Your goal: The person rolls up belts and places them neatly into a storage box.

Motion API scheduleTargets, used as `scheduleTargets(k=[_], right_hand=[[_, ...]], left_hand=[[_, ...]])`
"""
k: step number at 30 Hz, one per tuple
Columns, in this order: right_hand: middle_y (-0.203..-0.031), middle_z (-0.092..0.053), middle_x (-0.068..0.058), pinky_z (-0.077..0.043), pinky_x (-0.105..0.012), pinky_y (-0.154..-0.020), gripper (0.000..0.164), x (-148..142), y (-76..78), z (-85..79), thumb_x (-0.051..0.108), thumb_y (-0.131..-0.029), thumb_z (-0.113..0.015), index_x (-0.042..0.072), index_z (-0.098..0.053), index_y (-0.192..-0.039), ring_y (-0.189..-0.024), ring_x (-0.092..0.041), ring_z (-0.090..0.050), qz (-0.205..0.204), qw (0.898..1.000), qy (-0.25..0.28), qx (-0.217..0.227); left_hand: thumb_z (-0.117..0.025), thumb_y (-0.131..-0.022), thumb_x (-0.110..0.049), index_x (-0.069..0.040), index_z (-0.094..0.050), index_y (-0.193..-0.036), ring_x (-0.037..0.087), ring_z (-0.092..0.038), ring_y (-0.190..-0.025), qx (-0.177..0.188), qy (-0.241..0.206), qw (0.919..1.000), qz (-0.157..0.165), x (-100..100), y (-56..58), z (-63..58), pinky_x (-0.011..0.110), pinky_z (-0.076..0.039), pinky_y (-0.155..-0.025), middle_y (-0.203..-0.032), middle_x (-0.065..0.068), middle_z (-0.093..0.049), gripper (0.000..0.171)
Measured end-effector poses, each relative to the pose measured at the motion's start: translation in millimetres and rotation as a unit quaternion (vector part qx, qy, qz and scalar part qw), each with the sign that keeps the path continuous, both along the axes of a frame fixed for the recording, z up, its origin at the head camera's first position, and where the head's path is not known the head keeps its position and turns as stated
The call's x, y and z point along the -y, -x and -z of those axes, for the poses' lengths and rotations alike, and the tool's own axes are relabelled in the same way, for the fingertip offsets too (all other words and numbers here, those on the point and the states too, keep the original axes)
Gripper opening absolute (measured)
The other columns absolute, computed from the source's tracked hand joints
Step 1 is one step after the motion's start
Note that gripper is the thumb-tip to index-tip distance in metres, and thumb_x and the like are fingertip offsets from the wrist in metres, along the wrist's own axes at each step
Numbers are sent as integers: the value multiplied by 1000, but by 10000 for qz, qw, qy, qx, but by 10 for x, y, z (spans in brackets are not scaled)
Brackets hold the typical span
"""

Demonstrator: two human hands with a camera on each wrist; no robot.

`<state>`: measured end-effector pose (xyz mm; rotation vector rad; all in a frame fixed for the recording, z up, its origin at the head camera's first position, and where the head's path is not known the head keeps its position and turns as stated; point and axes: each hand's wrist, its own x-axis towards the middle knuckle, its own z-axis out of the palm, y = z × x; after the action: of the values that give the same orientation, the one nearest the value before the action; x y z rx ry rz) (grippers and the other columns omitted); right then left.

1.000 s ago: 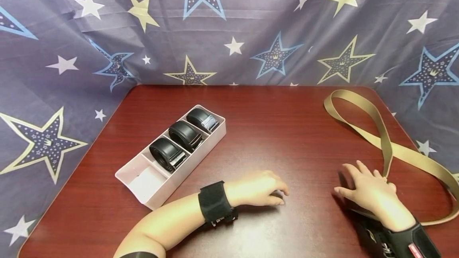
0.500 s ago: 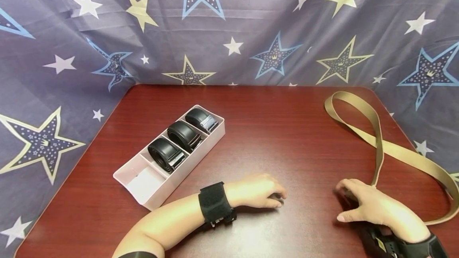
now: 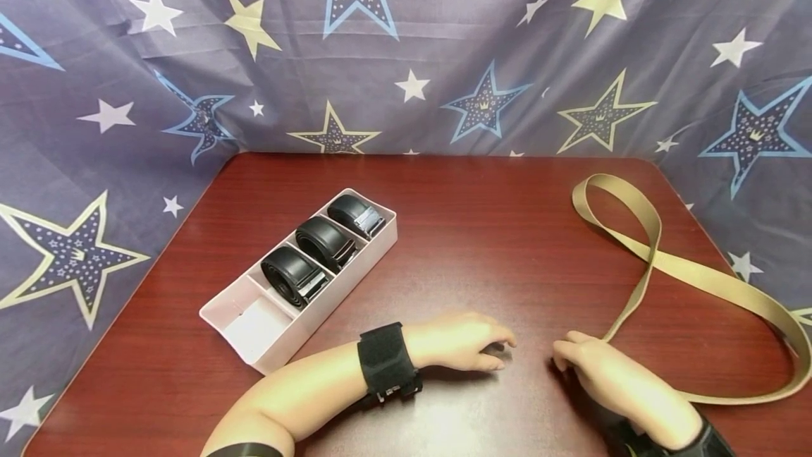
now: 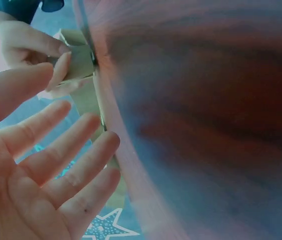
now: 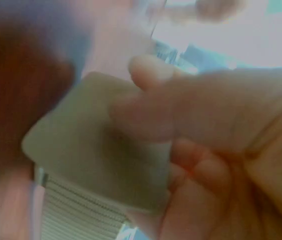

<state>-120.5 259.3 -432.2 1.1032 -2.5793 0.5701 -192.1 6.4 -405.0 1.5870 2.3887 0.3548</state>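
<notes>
A tan webbing belt lies in a loose loop on the right side of the table. My right hand holds one end of it low over the tabletop. In the right wrist view, thumb and fingers pinch a flat tan buckle plate with ribbed webbing below it. My left hand rests near the table's middle, apart from the belt. Its fingers are loosely bent and spread, holding nothing, as the left wrist view of the palm confirms.
A pale pink divided box stands at the left, slanted. Rolled black belts with metal buckles sit in three compartments; the nearest compartment shows its bare floor. A star-patterned curtain hangs behind the dark red table.
My right hand has moved left toward the left hand, drawing the tan belt's end along. Its fingers, spread before, are now closed on that end. The left hand has hardly moved.
</notes>
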Motion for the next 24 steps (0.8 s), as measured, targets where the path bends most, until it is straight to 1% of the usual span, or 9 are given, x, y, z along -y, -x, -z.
scheduleTargets(k=[2,3,6,9,12,16,20,22,24], right_hand=[[-73,-46,10,-35,-14,-58,45,134,-1,24,-20,-65,-70,17,-50,-81,-67,2,-43,-110,9997,31,-200],[-75,-52,9,-40,-14,-60,44,187,-6,33,-19,-65,-71,15,-56,-89,-68,0,-49,-219,9992,32,-334],[-84,-63,6,-48,-17,-68,50,350,-25,18,-17,-70,-72,14,-54,-105,-77,-4,-61,-433,9988,86,-193],[-86,-59,8,-45,-14,-70,49,485,-50,-11,-18,-74,-70,11,-50,-108,-81,0,-56,-567,9981,258,-13],[-84,-44,11,-34,-11,-67,45,582,-69,-32,-16,-74,-72,13,-46,-96,-80,4,-41,-532,9972,518,68],[-90,-50,9,-42,-19,-70,54,582,-92,-92,-11,-63,-85,13,-50,-97,-81,-2,-47,-69,9987,466,-210],[-105,-63,-1,-56,-36,-79,57,396,-107,-192,3,-58,-93,12,-60,-103,-91,-17,-63,711,9962,-121,-495],[-109,-66,-4,-57,-44,-82,55,242,-137,-238,11,-60,-95,12,-64,-105,-95,-24,-66,1108,9922,-488,-311],[-110,-68,-7,-57,-49,-84,53,68,-187,-287,22,-63,-95,12,-67,-107,-98,-29,-68,1461,9844,-945,246]], left_hand=[[-70,-97,-25,-11,-64,-133,11,-66,-120,70,17,10000,-59,-28,-2,-14,20,-47,-105,-131,4,-70,40],[-71,-96,-26,-10,-64,-133,11,-66,-120,85,34,9999,-86,-42,-3,-20,19,-47,-105,-131,4,-70,41],[-76,-93,-30,-12,-68,-123,7,-68,-106,75,103,9998,-152,-76,-10,-16,15,-49,-94,-118,0,-74,36],[-79,-89,-31,-15,-72,-102,1,-62,-81,127,56,9997,-204,-95,-18,3,13,-48,-77,-94,-6,-75,22],[-80,-88,-31,-15,-72,-86,0,-51,-66,239,-26,9992,-322,-103,-29,20,13,-45,-66,-74,-10,-66,18],[-80,-88,-26,-12,-72,-81,1,-43,-60,224,-22,9991,-351,-95,-38,18,12,-39,-58,-67,-8,-61,18],[-79,-89,-22,-9,-73,-83,1,-42,-59,182,43,9993,-326,-39,-17,21,13,-35,-56,-67,-6,-60,16],[-78,-90,-22,-8,-73,-82,2,-42,-59,205,57,9991,-376,17,-1,20,14,-35,-56,-66,-6,-57,16],[-78,-89,-19,-7,-73,-82,3,-42,-59,321,26,9984,-462,91,19,16,15,-36,-56,-66,-5,-58,15]])
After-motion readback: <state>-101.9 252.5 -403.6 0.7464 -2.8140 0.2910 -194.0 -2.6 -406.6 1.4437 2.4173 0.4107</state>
